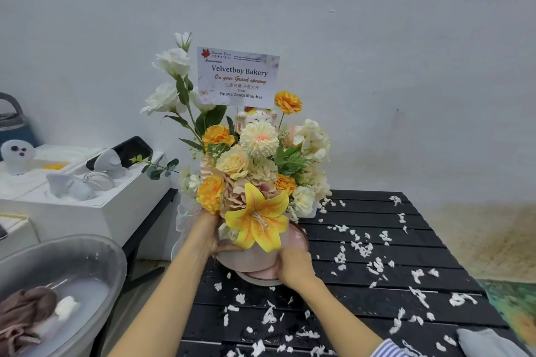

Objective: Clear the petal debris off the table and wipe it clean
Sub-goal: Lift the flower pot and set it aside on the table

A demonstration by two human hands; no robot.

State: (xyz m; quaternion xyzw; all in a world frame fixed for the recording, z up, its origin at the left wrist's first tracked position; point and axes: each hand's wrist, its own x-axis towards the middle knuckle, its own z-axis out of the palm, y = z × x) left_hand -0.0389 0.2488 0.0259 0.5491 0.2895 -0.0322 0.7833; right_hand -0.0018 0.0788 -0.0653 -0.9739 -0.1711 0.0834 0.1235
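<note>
Black slatted table (406, 255), strewn with white petal scraps (359, 249) from far edge to near edge, thickest down the middle and right. Pink round box (293, 240) of flowers held at the table's left end, seemingly lifted or tilted off a paler base just beneath. Left hand (213, 236) curled round the box's left side under the blooms, fingers partly hidden by a big yellow lily (258, 220). Right hand (295, 266) gripped the lower right rim of the box, fingers wrapped beneath. White card (237, 78) reading "Velvetboy Bakery" stood above the bouquet, with a small cat figurine (256, 117) just below. Grey cloth (487, 340) lay at the near right corner of the table. Off to the left, a clear plastic basin (87, 255) with water and a brown cloth (23, 313) inside, and white boxes (95, 209) behind.
</note>
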